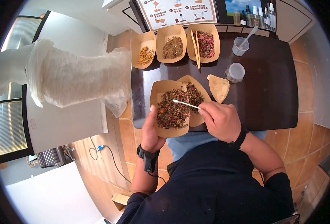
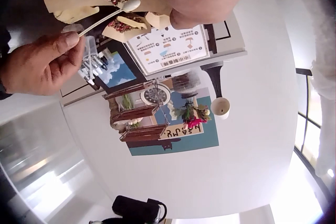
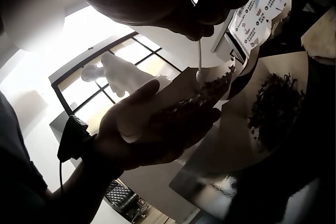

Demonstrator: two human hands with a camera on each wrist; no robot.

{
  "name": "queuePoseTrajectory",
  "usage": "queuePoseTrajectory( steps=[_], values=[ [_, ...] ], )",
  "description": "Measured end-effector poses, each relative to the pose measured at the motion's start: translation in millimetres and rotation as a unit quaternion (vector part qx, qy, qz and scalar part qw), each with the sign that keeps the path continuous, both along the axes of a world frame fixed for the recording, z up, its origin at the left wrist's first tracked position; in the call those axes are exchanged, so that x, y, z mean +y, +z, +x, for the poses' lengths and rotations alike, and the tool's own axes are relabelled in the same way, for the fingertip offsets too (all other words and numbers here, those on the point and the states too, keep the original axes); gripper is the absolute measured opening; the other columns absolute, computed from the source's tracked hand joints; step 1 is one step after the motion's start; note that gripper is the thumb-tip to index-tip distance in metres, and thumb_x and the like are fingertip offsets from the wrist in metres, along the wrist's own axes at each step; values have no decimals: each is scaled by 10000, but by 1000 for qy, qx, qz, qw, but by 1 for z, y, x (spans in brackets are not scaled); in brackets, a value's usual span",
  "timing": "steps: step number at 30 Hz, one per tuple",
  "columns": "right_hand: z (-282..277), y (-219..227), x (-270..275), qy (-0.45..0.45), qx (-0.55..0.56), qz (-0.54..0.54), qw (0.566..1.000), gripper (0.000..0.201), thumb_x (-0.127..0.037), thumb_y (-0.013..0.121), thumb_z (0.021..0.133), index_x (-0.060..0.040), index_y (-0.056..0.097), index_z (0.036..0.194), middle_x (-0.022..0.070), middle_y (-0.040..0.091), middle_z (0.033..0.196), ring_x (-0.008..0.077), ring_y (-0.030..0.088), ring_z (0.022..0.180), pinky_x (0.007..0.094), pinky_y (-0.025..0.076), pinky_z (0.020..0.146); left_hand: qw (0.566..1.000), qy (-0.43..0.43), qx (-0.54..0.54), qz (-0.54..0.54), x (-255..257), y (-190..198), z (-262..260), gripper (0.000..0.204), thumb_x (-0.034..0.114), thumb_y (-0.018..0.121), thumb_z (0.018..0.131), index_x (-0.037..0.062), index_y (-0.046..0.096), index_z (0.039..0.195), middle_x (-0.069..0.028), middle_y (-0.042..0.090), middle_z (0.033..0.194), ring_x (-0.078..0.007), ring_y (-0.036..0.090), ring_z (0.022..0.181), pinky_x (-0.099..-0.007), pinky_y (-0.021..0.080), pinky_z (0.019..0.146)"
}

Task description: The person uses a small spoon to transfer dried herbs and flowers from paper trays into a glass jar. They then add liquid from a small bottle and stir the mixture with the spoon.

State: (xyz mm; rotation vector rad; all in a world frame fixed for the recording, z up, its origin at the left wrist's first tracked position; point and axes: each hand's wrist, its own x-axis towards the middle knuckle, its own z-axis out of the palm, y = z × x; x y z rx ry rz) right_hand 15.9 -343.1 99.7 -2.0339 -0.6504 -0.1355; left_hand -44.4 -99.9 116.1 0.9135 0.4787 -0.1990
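My left hand point(image 1: 152, 134) grips a brown paper tray point(image 1: 158, 86), thumb along its outer left side and fingers beneath. Dried red and green petals and leaves point(image 1: 171, 112) fill the tray. Between thumb and fingers, my right hand point(image 1: 221, 120) pinches a slim white spoon point(image 1: 187, 104), its small oval tip over the petals. A second paper tray point(image 1: 204, 93) of similar dried mix sits on the table, partly hidden behind the held one. In the right wrist view the held tray point(image 3: 181, 79) is tilted and dark, with the spoon point(image 3: 199, 61) reaching down to its contents.
Three paper trays line the table's back: yellowish pieces point(image 1: 146, 55), brown bits point(image 1: 173, 47), and rosebuds point(image 1: 206, 44) with wooden tongs point(image 1: 196, 48). To the right are a folded paper filter point(image 1: 219, 88), a lidded jar point(image 1: 235, 72), a cup point(image 1: 240, 46) with a stirrer, and several bottles point(image 1: 256, 18).
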Motion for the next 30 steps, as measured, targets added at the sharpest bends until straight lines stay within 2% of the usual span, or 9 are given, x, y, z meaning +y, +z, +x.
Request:
queuePoseTrajectory(
  steps=[3,5,9,14,18,21,23,28,30],
  values=[
    [-3,-5,-2,16,-11,11,1000,91,-101,728,971,-54,664,1015,149,709,804,378,715,691,479,563,586,1000,2,-1,1,0,1,0,580,454,460,1162,49,478,1578,-134,644,1479,-292,673,1297,-470,562,1101],
    [0,-6,-3,-9,-13,-21,1000,81,-99,723,975,-52,668,1012,147,719,822,373,718,696,475,568,596,1000,-1,1,-2,0,1,0,582,456,462,1161,50,478,1577,-134,642,1481,-292,672,1299,-470,563,1101],
    [4,-5,-3,-23,-11,-10,1000,80,-99,722,974,-52,670,1011,145,722,829,371,720,703,472,571,604,1000,-1,8,-3,1,1,-1,588,464,463,1159,53,473,1580,-133,636,1489,-293,670,1303,-470,570,1094],
    [7,-8,-2,-27,-1,-31,999,89,-69,753,959,-27,717,1028,149,745,875,361,731,725,432,564,621,1000,-3,6,-5,-1,3,-1,586,461,458,1162,55,469,1583,-134,631,1497,-293,669,1305,-471,570,1092],
    [7,-12,-5,-44,-6,-16,999,74,-99,720,975,-63,673,1020,146,728,843,376,728,728,472,569,608,1000,-11,-5,-12,3,0,-3,595,442,442,1174,12,455,1585,-153,622,1512,-299,652,1338,-473,539,1133],
    [6,-7,-5,-46,3,2,999,77,-99,725,971,-65,672,1015,146,725,837,378,724,718,477,568,607,1000,-8,3,-4,1,0,-2,574,451,457,1163,54,478,1578,-130,636,1492,-290,670,1302,-467,571,1089],
    [5,-9,-1,-26,5,-11,1000,81,-85,752,965,-38,708,1014,143,740,860,363,720,711,444,559,613,1000,-10,5,-6,-1,1,-2,574,450,457,1164,53,477,1579,-130,636,1491,-290,669,1304,-467,568,1093],
    [7,-18,5,-29,3,-31,999,82,-84,756,959,-45,713,1016,137,744,869,368,726,727,444,561,616,1000,-4,1,4,-1,-1,-3,573,448,453,1165,53,477,1580,-130,637,1491,-291,663,1311,-467,555,1107],
    [9,-20,1,-52,-20,-23,998,90,-130,723,980,-65,665,1001,138,737,839,371,728,715,471,567,598,1000,-9,-5,1,1,-2,-4,572,446,452,1166,54,475,1582,-130,633,1496,-290,660,1316,-468,549,1113]
  ],
)
